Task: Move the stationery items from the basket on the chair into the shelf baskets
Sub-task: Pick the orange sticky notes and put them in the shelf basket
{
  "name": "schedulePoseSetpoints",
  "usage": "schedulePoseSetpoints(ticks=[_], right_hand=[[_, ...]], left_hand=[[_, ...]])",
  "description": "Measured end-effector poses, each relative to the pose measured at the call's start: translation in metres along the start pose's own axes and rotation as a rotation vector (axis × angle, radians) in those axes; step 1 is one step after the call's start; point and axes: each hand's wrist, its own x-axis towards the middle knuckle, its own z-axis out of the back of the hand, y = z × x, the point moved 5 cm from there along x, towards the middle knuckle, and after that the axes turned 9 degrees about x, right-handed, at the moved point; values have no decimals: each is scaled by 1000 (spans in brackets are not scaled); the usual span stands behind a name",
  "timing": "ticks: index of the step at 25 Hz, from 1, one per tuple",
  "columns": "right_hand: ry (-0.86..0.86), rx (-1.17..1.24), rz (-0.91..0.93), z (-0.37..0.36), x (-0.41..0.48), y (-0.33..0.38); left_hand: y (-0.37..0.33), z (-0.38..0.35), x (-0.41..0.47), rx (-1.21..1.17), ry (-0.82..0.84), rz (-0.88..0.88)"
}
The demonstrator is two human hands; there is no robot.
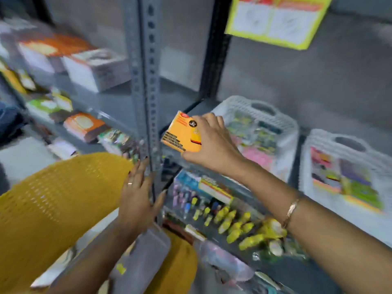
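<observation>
My right hand (pixel 214 143) grips a small orange box (pixel 181 133) with black print, held in the air just left of a white shelf basket (pixel 257 110) full of colourful packets. A second white shelf basket (pixel 347 145) stands to its right, also holding packets. My left hand (pixel 137 196) is spread flat with fingers apart, holding nothing, beside the grey slotted shelf post (pixel 148 81). Under my left forearm a translucent grey basket (pixel 146 255) shows at the bottom, on a yellow chair (pixel 53 200). The picture is blurred by motion.
The lower shelf carries yellow-capped items (pixel 239 225) and small bottles in a tray. Stacks of notepads and boxes (pixel 93 68) fill the left-hand shelves. A yellow-framed chart (pixel 275 18) hangs at the top right against the grey wall.
</observation>
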Motion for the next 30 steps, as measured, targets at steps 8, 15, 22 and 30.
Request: schedulePoseSetpoints(ticks=[8,15,22,30], right_hand=[[-140,-212,-424,176,-87,-175],[216,-98,-693,168,-224,-300],[341,-44,-562,105,-232,-312],[292,6,-473,92,-222,-311]], left_hand=[[-226,-5,79,-190,-49,-314],[-372,-66,45,-10,262,-573],[-378,-82,36,54,330,-609],[-378,-78,34,63,321,-619]])
